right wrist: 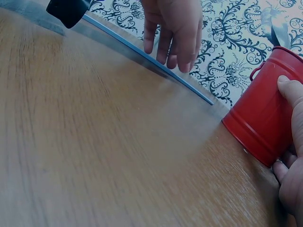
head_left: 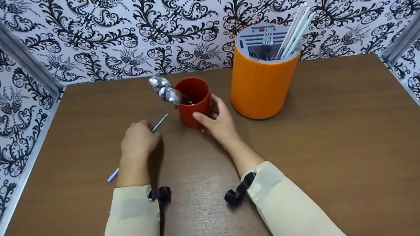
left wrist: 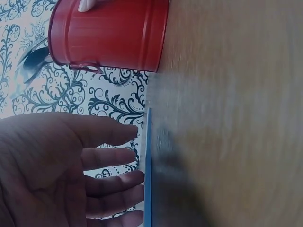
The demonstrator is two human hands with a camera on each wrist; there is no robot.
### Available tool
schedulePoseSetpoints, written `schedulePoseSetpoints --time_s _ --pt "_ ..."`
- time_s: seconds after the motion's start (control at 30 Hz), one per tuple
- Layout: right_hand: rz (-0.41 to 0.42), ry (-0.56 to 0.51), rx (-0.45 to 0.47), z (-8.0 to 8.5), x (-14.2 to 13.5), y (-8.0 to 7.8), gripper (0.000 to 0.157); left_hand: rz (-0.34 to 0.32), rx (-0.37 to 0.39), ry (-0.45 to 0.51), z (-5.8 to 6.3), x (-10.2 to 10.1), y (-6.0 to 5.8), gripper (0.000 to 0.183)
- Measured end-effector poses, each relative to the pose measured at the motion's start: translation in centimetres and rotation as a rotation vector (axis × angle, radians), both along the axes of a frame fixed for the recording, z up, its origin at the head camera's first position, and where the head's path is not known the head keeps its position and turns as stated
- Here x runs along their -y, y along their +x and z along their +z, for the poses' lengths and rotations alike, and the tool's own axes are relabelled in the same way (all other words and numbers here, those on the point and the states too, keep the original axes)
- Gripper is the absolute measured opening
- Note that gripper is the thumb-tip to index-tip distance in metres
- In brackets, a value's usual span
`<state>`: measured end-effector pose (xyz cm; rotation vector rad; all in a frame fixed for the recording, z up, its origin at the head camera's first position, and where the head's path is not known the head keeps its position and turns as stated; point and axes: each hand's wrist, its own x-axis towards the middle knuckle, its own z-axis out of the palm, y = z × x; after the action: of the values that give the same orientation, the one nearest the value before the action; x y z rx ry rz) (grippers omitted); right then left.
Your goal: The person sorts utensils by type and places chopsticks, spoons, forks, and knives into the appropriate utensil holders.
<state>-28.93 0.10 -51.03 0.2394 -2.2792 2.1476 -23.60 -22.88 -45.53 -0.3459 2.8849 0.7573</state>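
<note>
A red metal pail (head_left: 191, 117) stands on the table, tilted slightly in the right wrist view by the camera angle. My right hand (head_left: 222, 126) grips it from the right, thumb on the near side. Several metal spoons (head_left: 158, 82) lean out of its rim toward the left, bowls up. A slim blue chopstick (head_left: 160, 122) lies on the tabletop left of the pail. My left hand (head_left: 139, 140) hovers over its middle with fingers loosely extended. In the left wrist view those fingers (left wrist: 113, 184) are beside the chopstick, not curled round it; whether they touch cannot be told.
Right of the pail is a tall orange utensil holder (head_left: 264, 88) with pale chopsticks (head_left: 295, 33) and forks (head_left: 268, 35) in it. Behind the brown table (head_left: 339, 139) rises a black-and-white patterned wall (head_left: 183, 26), with side panels left and right.
</note>
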Motion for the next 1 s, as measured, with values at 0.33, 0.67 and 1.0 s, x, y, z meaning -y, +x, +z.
schedulePoseSetpoints --time_s 0.33,0.67,1.0 --pt "0.003 -0.026 -0.015 -0.07 0.11 0.05 0.085 0.020 0.020 -0.063 -0.17 -0.09 0.20 0.027" --pt "0.004 -0.025 -0.002 -0.05 0.10 0.06 0.085 0.007 0.028 -0.128 -0.03 -0.20 0.55 0.033" --pt "0.004 -0.018 0.019 -0.03 -0.04 0.08 0.085 -0.004 0.016 -0.148 -0.04 -0.38 0.59 0.031"
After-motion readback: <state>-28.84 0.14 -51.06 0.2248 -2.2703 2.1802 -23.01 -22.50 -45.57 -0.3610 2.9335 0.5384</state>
